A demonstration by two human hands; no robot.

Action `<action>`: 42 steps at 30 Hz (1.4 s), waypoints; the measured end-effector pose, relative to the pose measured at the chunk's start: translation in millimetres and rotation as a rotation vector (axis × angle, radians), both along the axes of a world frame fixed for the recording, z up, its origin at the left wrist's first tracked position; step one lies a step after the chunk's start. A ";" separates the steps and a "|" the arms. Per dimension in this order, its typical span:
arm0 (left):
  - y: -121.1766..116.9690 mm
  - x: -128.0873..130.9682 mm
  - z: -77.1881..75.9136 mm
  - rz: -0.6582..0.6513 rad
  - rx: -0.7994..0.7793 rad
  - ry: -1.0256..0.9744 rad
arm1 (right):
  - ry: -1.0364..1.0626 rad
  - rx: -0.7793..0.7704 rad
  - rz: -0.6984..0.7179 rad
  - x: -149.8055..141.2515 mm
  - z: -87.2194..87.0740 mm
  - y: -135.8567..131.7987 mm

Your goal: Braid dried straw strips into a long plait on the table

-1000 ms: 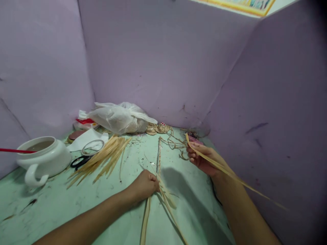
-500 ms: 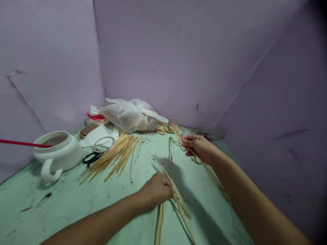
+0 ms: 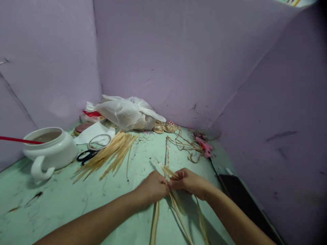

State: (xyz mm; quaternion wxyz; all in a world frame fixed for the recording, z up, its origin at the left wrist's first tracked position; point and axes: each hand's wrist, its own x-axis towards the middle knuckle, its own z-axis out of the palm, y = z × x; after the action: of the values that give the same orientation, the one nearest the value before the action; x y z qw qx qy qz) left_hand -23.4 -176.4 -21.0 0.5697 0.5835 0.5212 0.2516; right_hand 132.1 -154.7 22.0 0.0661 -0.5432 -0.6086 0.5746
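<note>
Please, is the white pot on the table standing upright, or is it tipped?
The white pot is upright: its rim faces up and it rests on the green table.

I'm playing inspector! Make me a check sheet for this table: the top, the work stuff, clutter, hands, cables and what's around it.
Surface: pale green tabletop, marked, with scattered bits.
Job's things: pale strips at the hands; thin braid beyond them; strip bundle to the left.
Clutter: white pot, red stick over its rim; black scissor handles; plastic bag; pink object.
Left hand: closed on strips.
Right hand: pinching strips, beside the left.
Cables: black cord near the pink object.
Surroundings: scuffed purple walls.
</note>
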 end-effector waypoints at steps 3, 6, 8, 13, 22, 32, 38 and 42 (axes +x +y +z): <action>-0.5 0.7 1.2 -0.014 -0.007 -0.028 | -0.168 0.049 0.095 -15.3 20.0 21.9; 0.6 2.3 4.3 -0.023 0.008 -0.076 | -0.169 0.241 0.091 -49.5 52.4 48.4; 1.6 3.4 7.1 0.008 -0.019 -0.058 | 0.033 0.409 0.043 -74.3 71.9 58.2; 3.3 2.4 10.6 0.036 -0.088 -0.088 | 0.150 0.373 0.137 -69.6 85.6 38.7; 0.0 -2.1 24.3 -0.007 -0.176 -0.106 | 0.174 0.076 -0.247 23.6 -1.0 -14.4; 1.6 -7.9 24.0 -0.022 -0.241 -0.150 | 0.359 0.010 -0.311 15.3 -29.7 -22.7; 1.0 -7.6 23.2 0.023 -0.258 -0.203 | 0.338 0.079 -0.222 15.0 -32.2 -27.4; 1.6 -7.2 21.5 0.028 -0.252 -0.215 | 0.400 0.059 -0.220 9.5 -32.1 -29.1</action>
State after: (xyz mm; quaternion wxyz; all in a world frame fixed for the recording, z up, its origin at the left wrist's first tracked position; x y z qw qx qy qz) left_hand -30.7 -174.9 0.5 0.6873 0.4700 0.4926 0.2532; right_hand 141.6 -183.7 -10.1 0.2637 -0.4796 -0.5370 0.6420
